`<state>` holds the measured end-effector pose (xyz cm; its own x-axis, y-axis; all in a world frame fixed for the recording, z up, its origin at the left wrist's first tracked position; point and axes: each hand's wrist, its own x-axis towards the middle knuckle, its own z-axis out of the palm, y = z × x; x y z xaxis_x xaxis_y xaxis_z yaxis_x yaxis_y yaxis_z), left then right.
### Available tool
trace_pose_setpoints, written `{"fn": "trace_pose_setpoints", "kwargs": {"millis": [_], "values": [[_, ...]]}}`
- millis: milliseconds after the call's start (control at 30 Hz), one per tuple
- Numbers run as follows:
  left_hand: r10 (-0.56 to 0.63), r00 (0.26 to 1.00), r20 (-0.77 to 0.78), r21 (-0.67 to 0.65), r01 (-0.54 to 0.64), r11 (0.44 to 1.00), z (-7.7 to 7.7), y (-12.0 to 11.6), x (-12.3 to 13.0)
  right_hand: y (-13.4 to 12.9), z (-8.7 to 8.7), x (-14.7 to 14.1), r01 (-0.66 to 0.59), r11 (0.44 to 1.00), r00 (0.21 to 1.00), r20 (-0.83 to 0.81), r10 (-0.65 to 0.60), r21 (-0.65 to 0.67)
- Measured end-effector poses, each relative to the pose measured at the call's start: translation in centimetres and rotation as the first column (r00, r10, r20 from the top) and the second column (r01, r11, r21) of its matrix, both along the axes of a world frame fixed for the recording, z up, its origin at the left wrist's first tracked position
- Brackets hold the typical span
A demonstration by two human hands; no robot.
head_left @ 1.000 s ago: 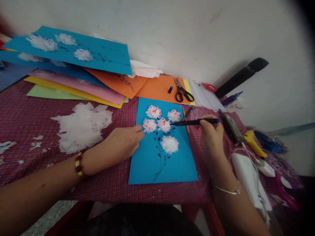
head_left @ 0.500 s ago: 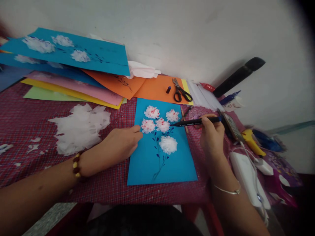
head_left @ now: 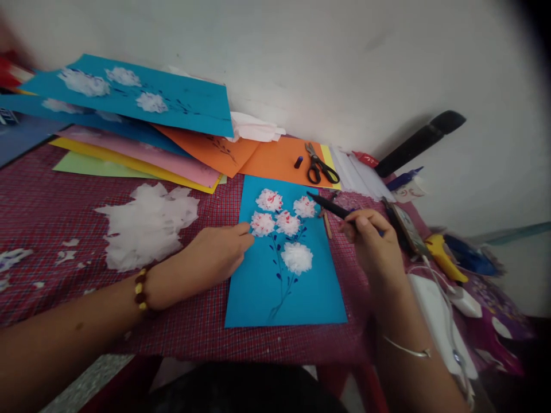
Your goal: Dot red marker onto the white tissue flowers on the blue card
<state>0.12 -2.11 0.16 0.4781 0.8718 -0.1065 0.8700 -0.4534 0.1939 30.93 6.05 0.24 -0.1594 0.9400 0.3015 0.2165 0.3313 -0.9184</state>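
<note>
Marker shifts up, slanting left to top-right paper flower | right hand (nearer one) pinching marker | left hand: grip unclear

Both bare arms reach over the near edge of the rectangular table covered in red-and-blue checked cloth. Left forearm: laid low and slanting inward from the near left; wrist nearly straight; left hand back upward, fingers curled, thumb and forefinger bunched. Right forearm: rising steeply near the table's near right corner; right hand turned inward, thumb and fingers closed in a writing grip
</note>
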Motion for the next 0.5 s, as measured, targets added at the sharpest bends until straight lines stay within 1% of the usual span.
{"fn": "trace_pose_setpoints", "kwargs": {"millis": [67, 100, 233, 367, 500], "values": [[-0.001, 1.000, 0.014, 0.015, 0.001, 1.000, -0.1, 0.0, -0.1, -0.4, 0.3, 0.3, 0.055, 0.997, 0.991, 0.116, -0.061, 0.048], [-0.005, 1.000, 0.022, 0.027, 0.005, 1.000, -0.2, -0.1, -0.1, -0.6, 0.6, 0.5, 0.061, 0.996, 0.983, 0.170, -0.071, 0.065], [-0.015, 0.999, 0.044, 0.035, 0.013, 0.999, -0.3, -0.1, -0.2, -1.1, 1.5, 0.8, -0.002, 0.994, 0.946, 0.322, -0.034, 0.109], [0.001, 1.000, 0.014, 0.009, -0.002, 1.000, 0.0, -0.1, 0.0, -1.1, 1.7, 0.6, -0.032, 0.991, 0.929, 0.371, -0.018, 0.128], [0.004, 1.000, -0.001, -0.010, -0.004, 1.000, 0.2, 0.0, 0.1, -1.2, 1.6, 0.4, -0.069, 0.993, 0.916, 0.401, 0.026, 0.094]]}}
